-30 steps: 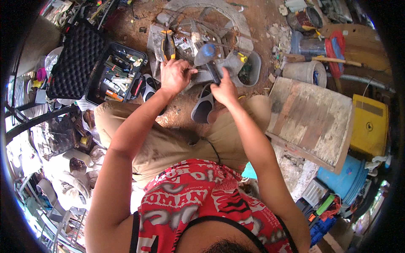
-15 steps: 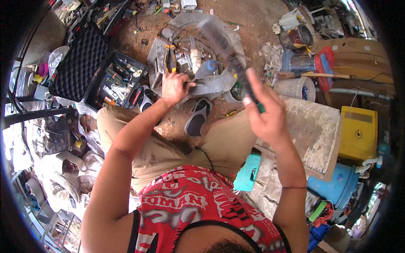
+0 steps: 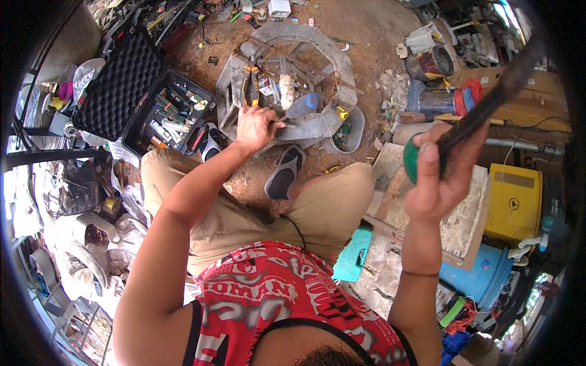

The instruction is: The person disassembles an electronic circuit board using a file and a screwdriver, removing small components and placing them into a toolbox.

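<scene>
My left hand (image 3: 256,127) is down on the ground work, closed on a thin metal tool (image 3: 285,124) whose tip rests on a bent grey metal sheet (image 3: 314,125). Raised at the right, apart from the sheet, my right hand (image 3: 436,180) grips a long dark-shafted tool with a green butt end (image 3: 412,162). Its shaft (image 3: 488,104) runs blurred up to the right, and its head is hidden. A round grey frame (image 3: 311,43) lies behind the sheet, with yellow-handled pliers (image 3: 250,85) on it.
An open black tool case (image 3: 152,107) sits at the left. My feet in grey slippers (image 3: 284,174) rest on the dirt. A stone slab (image 3: 455,213), a yellow box (image 3: 513,201) and a blue barrel (image 3: 482,277) stand at the right, with clutter all around.
My right hand left the grey sheet and swung up to the right with the dark tool. My left hand stayed on the sheet.
</scene>
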### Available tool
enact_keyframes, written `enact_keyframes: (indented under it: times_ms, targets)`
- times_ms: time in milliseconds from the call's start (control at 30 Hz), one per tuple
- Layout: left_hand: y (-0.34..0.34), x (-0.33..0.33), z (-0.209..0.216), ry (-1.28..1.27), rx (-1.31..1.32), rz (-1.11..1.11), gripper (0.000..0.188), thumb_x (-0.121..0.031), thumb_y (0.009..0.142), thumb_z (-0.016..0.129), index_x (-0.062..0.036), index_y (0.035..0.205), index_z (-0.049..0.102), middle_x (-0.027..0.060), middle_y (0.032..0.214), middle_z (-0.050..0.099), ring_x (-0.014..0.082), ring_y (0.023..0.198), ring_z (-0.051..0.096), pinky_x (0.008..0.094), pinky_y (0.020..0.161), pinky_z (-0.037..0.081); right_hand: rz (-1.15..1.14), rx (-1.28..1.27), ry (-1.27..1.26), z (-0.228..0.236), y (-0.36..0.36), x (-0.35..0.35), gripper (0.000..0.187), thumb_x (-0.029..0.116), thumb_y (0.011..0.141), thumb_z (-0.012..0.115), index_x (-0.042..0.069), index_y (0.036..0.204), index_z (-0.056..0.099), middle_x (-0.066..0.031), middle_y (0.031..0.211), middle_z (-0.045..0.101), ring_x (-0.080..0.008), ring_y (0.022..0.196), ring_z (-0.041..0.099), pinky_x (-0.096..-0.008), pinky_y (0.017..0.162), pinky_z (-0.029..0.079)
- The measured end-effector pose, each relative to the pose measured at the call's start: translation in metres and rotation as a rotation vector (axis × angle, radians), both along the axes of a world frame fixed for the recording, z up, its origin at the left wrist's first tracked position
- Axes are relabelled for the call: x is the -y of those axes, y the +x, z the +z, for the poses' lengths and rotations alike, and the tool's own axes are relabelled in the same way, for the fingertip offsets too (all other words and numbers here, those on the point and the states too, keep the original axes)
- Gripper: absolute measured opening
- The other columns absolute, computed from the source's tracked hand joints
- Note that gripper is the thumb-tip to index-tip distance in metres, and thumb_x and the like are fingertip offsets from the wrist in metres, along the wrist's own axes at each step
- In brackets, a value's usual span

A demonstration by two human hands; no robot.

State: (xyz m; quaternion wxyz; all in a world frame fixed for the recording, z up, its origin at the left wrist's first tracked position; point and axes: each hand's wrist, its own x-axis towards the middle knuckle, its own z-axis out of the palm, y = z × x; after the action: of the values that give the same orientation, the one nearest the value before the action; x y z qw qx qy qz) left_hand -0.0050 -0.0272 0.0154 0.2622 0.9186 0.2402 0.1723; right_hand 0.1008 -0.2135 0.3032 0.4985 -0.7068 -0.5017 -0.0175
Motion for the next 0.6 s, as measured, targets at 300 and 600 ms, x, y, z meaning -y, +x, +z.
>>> enact_keyframes:
  times_ms: [300, 600]
  targets:
    - [0.004, -0.001, -0.003, 0.019, 0.145, -0.021, 0.030, -0.041, 0.078, 0.070, -0.0127, 0.072, 0.064, 0.0025, 0.077, 0.063, 0.0254, 0.083, 0.059, 0.0412, 0.079, 0.036, 0.101, 0.066, -0.329, -0.029, 0.003, -0.008, 0.052, 0.001, 0.085, 0.059, 0.001, 0.136, 0.048, -0.0228, 0.117, 0.063, -0.0291, 0.102, 0.064, -0.0336, 0.090, 0.047]
    - [0.004, -0.001, 0.001, 0.022, 0.134, -0.038, 0.032, -0.043, 0.079, 0.069, -0.0115, 0.075, 0.065, 0.0040, 0.077, 0.063, 0.0262, 0.086, 0.058, 0.0418, 0.082, 0.035, 0.116, 0.056, -0.493, -0.044, -0.002, -0.004, 0.058, 0.002, 0.082, 0.062, 0.007, 0.139, 0.048, -0.0175, 0.091, 0.061, -0.0303, 0.079, 0.061, -0.0350, 0.075, 0.048]
